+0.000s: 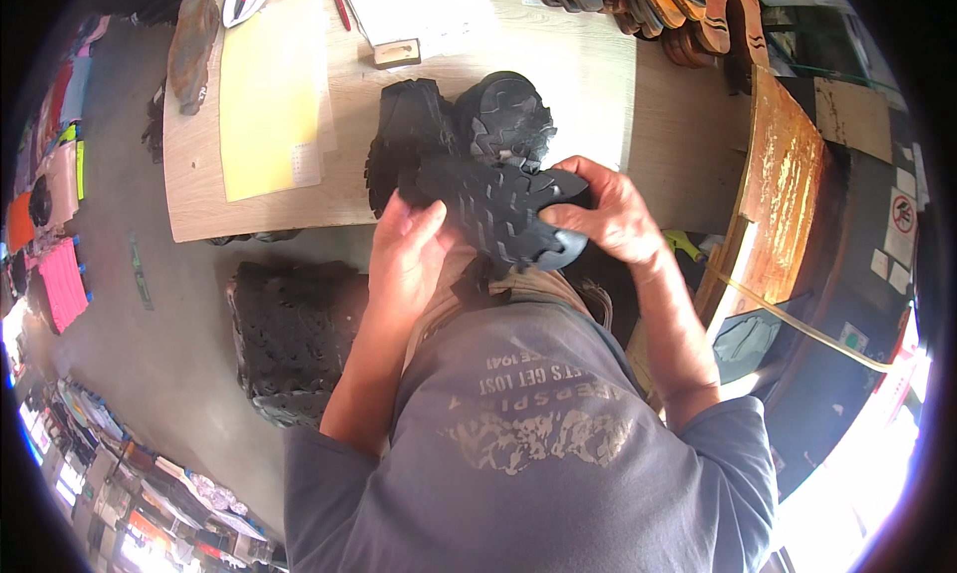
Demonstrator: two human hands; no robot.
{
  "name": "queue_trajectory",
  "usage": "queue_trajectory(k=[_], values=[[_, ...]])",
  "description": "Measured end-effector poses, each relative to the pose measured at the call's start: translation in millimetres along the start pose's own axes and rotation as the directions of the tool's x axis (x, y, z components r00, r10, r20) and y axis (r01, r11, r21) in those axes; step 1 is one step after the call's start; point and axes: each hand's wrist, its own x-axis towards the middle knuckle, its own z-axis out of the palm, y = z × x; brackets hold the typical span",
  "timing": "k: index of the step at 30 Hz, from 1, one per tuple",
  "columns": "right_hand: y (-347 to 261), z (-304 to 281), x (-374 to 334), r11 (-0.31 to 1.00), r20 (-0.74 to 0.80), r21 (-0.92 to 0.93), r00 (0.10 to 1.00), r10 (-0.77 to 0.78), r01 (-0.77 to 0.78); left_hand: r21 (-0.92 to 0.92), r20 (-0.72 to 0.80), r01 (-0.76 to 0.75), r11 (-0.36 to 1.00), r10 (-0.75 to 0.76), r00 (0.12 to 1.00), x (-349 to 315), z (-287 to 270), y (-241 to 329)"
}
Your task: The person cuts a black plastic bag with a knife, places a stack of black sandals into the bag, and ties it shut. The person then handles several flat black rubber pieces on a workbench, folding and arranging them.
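A black rubber shoe sole (503,212) with a lugged tread is held above the near edge of the table, tread side up. My right hand (613,219) pinches its right end, thumb on the tread and fingers around the far edge. At the other end, my left hand (407,249) grips the sole, its fingers partly hidden behind it. Just beyond, another black sole (411,119) and a rounded black sole (503,109) rest on the table, partly covered by the held one.
On the wooden table (199,189) lie a yellow sheet (269,104), white papers (429,14), a red pen (340,2) and a small box (397,53). Several tan and black soles (688,14) are stacked at far right. A dark bundle (294,324) stands below left; a worn wooden board (783,174) rises at right.
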Motion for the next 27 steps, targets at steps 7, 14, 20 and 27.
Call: queue_trajectory(k=[7,14,20,27], values=[[-41.5,-55.5,54.3,0.808,0.126,-0.557,0.981,-0.146,0.192,0.026,-0.131,0.275,0.961,-0.269,0.954,-11.7,1.1,-38.4],[-35.3,-23.3,121.5,0.408,0.314,-0.808,0.896,-0.315,0.426,0.027,-0.251,0.304,0.952,-0.288,0.924,-0.7,10.4,-68.2],[7.3,-32.6,114.7,0.464,0.243,-0.687,0.779,-0.579,0.559,0.030,-0.484,0.358,0.933,-0.300,0.822,-20.1,12.8,-70.4],[62.7,-20.0,95.9,0.966,-0.412,-0.138,0.875,-0.255,0.217,0.973,0.123,-0.183,0.141,0.356,0.927,-38.3,36.3,-5.8]])
